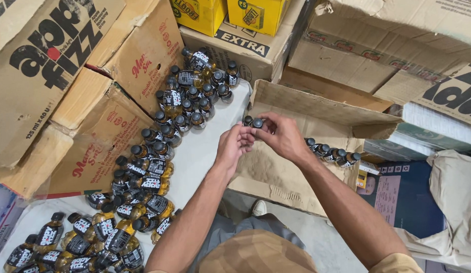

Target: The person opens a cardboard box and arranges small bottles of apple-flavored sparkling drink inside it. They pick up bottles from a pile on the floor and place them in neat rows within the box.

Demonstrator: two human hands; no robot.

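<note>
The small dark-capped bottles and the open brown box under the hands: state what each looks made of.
Small dark-capped bottles: likely clear glossy plastic, since amber liquid shows through and the walls glint; caps look like dark plastic. Open brown box: matte corrugated cardboard, with creased flaps and torn, fibrous edges. Both hands hold two such bottles.

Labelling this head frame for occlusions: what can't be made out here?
- Small bottles held between left hand and right hand: only dark caps show; fingers hide the bodies and how many there are.
- Row of bottles in the open carton: partly hidden behind the right forearm.
- Bottle pile on the white table: cut off by the bottom edge.
</note>
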